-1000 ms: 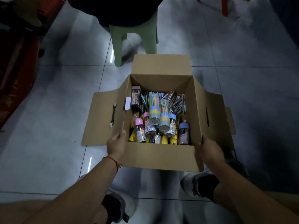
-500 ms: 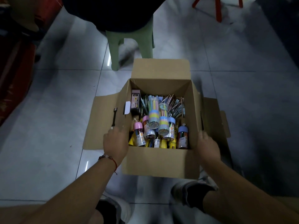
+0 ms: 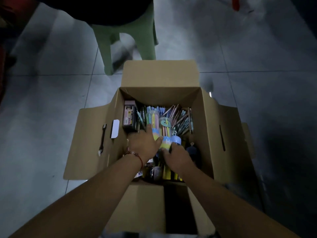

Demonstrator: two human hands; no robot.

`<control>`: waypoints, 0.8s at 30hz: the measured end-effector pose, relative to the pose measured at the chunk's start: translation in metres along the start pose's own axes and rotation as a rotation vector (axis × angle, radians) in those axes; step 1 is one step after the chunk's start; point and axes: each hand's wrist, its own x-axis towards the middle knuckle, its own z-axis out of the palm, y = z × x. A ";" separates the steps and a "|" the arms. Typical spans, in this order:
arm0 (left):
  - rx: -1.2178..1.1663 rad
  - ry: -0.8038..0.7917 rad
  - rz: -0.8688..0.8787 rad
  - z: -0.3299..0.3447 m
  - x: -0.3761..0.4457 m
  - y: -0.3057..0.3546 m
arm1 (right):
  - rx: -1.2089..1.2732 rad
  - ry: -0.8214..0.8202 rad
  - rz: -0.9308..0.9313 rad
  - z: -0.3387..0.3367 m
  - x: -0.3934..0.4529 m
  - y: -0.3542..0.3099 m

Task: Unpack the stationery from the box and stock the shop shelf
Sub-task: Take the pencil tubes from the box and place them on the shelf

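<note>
An open cardboard box (image 3: 204,117) stands on the floor in front of me, full of stationery. Two clear tubes of pastel pencils lie in its middle, a left tube (image 3: 153,117) and a right tube (image 3: 165,126). Loose pens (image 3: 180,117) fan out behind them, and a dark pack with a pink label (image 3: 129,117) leans on the left wall. My left hand (image 3: 144,143) is inside the box and holds the left tube between thumb and forefinger. My right hand (image 3: 176,156) curls round the near end of the right tube, next to a blue-capped bottle (image 3: 175,140). My forearms hide the items nearest me.
The box's flaps are folded out: left (image 3: 91,143), far (image 3: 159,73), right (image 3: 228,134) and near (image 3: 142,208). A green plastic stool (image 3: 137,36) stands just beyond the box. A red leg (image 3: 235,2) shows at the top right. Grey tiles surround the box.
Both hands have left the box's near corners and gone inside, onto the pencil tubes. The view has come closer over the box.
</note>
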 end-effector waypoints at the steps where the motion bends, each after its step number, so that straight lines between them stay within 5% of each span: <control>1: -0.121 -0.058 -0.077 0.003 0.007 0.000 | 0.106 0.019 0.055 0.006 0.008 0.000; 4: -0.402 -0.165 -0.263 -0.002 0.030 0.000 | 0.332 0.029 0.112 0.016 0.027 -0.004; 9: -0.884 -0.333 -0.376 -0.022 0.036 -0.015 | 0.559 -0.195 0.264 0.000 0.023 -0.025; 14: -1.130 -0.426 -0.345 -0.098 -0.033 -0.016 | 0.951 -0.312 0.398 -0.063 -0.045 -0.063; 19: -1.487 -0.483 -0.337 -0.235 -0.143 -0.009 | 1.067 -0.335 0.369 -0.179 -0.162 -0.124; 24: -1.543 -0.462 -0.330 -0.430 -0.284 -0.005 | 1.087 -0.315 0.303 -0.346 -0.315 -0.218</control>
